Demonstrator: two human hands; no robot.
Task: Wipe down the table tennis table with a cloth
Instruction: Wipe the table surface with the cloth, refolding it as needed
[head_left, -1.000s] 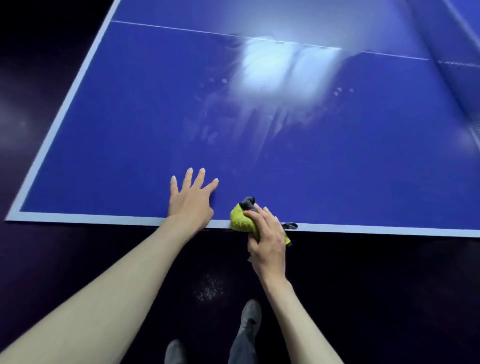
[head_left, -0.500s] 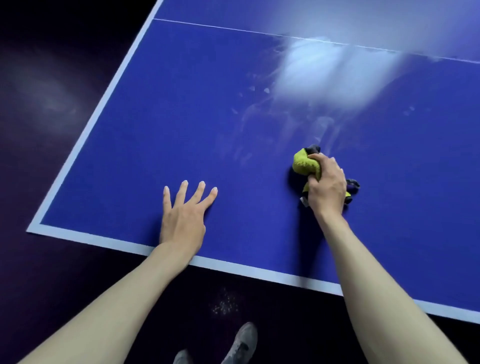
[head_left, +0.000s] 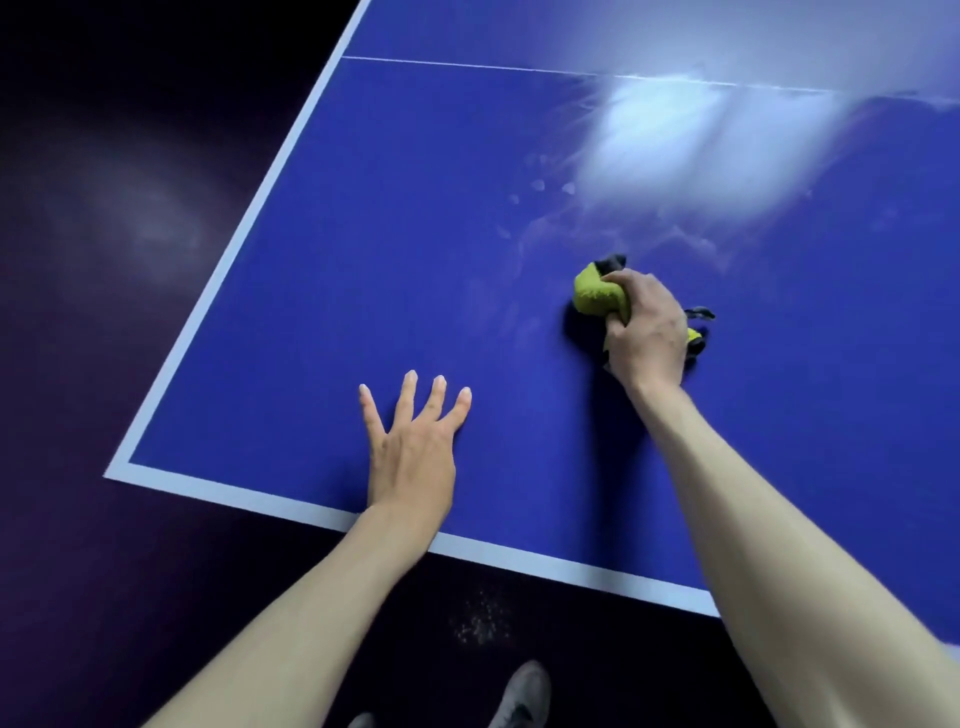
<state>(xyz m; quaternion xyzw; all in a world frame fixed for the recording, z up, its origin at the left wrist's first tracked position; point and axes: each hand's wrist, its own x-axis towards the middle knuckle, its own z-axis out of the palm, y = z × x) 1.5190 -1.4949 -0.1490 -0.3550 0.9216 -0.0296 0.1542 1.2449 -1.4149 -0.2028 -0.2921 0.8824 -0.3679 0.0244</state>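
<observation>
1. We take the bench (head_left: 415, 260) as our landmark: a blue table tennis top with a pale border, its near edge running just in front of us and one corner at the near left.
2. Our right hand (head_left: 644, 332) is clamped around a bunched yellow-green cloth (head_left: 597, 293), fingers curled over it, pressing it onto the bench well in from the near edge.
3. Our left hand (head_left: 413, 447) lies flat on the bench just inside the near edge, fingers straight and spread, holding nothing. The hands are well apart.
4. Beyond the cloth, toward the white centre line (head_left: 467, 65), we see pale streaks and smudges (head_left: 540, 228) on the surface, partly lost in a bright glare.
5. We judge that the wiping is under way, with the cloth on the middle stretch of this half and the left hand bracing us as we lean.
6. The next move seems to call for pushing the cloth farther from the near edge into the smudged patch, keeping firm downward pressure and the wad flat enough to cover ground.
7. Shoes (head_left: 519, 696) show on the dark floor below the near edge.
</observation>
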